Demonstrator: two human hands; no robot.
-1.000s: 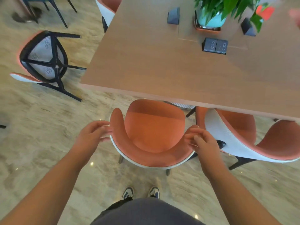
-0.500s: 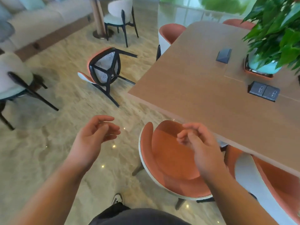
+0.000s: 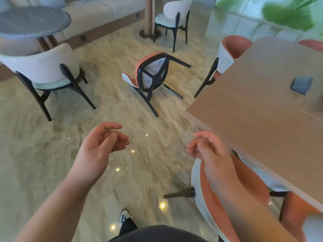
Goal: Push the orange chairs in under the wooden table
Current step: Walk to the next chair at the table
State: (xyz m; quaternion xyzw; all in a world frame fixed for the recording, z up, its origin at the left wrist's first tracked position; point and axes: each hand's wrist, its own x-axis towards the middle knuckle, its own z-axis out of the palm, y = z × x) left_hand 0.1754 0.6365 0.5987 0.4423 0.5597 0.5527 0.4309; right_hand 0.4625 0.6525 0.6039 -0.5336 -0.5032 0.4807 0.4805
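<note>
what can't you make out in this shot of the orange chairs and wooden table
All in the head view:
- Tipped orange chair: its underside faces the camera, so the seat is hidden.
- Near orange chair: the right hand, its forearm and the wooden table cover most of it.
- Orange chair at the far end: its seat is behind the tabletop.
- Dark block on the table: too blurred to identify.
- Greenery: motion-blurred, cut by the top edge.

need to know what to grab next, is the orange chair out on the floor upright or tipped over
Tipped over. The orange chair with black legs lies on its side on the marble floor, seat underside facing the camera, legs pointing sideways.
</note>
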